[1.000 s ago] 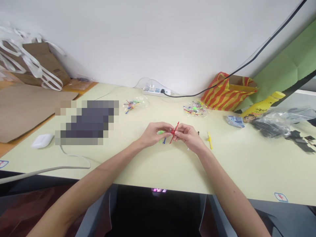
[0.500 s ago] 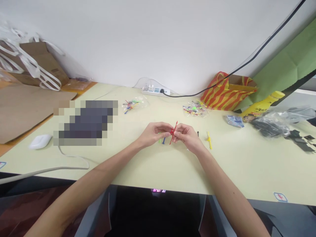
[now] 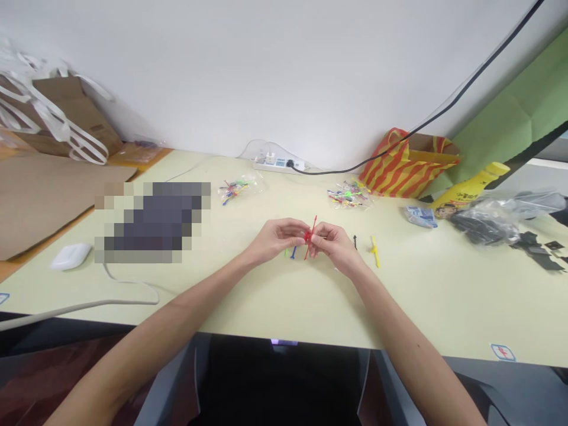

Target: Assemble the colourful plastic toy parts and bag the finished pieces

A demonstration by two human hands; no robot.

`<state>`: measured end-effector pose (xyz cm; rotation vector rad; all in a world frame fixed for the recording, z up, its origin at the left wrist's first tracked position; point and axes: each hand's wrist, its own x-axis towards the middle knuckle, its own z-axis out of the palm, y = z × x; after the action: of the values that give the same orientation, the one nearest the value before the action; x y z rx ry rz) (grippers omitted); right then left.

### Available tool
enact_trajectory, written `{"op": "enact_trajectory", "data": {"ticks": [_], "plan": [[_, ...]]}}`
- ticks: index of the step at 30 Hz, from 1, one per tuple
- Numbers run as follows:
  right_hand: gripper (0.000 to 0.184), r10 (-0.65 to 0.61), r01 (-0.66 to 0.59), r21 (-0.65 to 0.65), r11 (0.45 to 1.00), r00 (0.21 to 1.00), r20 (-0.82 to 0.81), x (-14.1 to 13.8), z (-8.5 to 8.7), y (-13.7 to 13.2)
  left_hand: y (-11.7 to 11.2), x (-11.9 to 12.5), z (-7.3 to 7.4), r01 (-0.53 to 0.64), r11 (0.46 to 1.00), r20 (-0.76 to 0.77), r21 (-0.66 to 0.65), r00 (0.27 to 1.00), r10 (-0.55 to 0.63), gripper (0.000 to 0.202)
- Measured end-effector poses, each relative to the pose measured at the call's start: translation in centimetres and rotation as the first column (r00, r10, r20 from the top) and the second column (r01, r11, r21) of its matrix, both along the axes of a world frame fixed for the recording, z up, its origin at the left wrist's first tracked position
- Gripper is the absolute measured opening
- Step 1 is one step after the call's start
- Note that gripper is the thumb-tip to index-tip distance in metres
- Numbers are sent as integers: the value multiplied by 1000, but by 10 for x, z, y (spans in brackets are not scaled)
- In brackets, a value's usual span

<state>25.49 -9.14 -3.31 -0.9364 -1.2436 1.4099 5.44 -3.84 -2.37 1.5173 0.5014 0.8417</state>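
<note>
- Left hand [image 3: 280, 238]: thumb and fingers pinched on the red plastic piece [image 3: 307, 237], near its middle.
- Right hand [image 3: 333, 241]: thumb and bent fingers gripping the same red piece from the other side.
- Red piece: between the two hands, thin rod running near upright, ends poking out above and below the fingertips; middle partly covered, can't tell if one part or several.
- Blue piece [image 3: 293, 252]: on the table [image 3: 288, 302], just below left fingertips.
- Green piece [image 3: 286, 252]: beside the blue one, mostly hidden by left hand.
- Black piece [image 3: 355, 241]: just right of right hand.
- Yellow piece [image 3: 375, 251]: further right of right hand, past the black one.
- White bit [image 3: 336, 269]: just under right hand, too small to make out.
- Clear bag of coloured pieces [image 3: 235, 189]: beyond left hand, a bit left. Second bag of pieces [image 3: 349, 194]: beyond right hand.
- Power strip [image 3: 275, 164]: beyond the hands, near the wall, black plug in it.
- Red-yellow striped bag [image 3: 406, 171]: far right beyond right hand; yellow bottle [image 3: 470, 189] tilted, right of that.
- White case [image 3: 71, 256]: well left of left hand.
</note>
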Motion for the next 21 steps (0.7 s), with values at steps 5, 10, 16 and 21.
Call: {"op": "enact_trajectory", "data": {"ticks": [5, 10, 16, 21], "plan": [[37, 16, -16, -7, 1000, 1000, 0, 0, 0, 0, 1, 0, -2, 9, 1000, -1, -26, 1000, -9, 39], [37, 31, -31, -3, 1000, 1000, 5, -2, 1, -1, 3, -1, -7, 15, 1000, -5, -15, 1000, -15, 41], [39, 15, -15, 4, 1000, 999, 45, -5, 4, -2, 5, -1, -8, -20, 1000, -37, -19, 999, 19, 46], [39, 14, -15, 6, 1000, 999, 47, -6, 5, -3, 3, -1, -6, -16, 999, -36, -37, 999, 14, 46]]}}
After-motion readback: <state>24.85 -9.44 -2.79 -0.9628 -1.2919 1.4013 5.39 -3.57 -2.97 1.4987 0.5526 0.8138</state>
